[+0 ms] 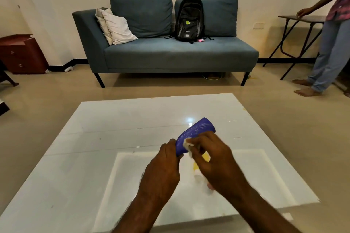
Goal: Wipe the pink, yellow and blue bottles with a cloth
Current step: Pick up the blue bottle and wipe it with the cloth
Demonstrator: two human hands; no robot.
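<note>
Head view shows us our left hand point(162, 166) closed around the near, lower end of the blue bottle point(195, 135), held above the white table point(85, 157). Our right hand point(212, 159) pinches a small white cloth point(187, 143) against the bottle's side. The bottle's long axis runs up and away to the right, so we judge the next stroke goes along it towards the far end. Something yellow point(205, 157), perhaps the yellow bottle, shows beneath our right hand.
</note>
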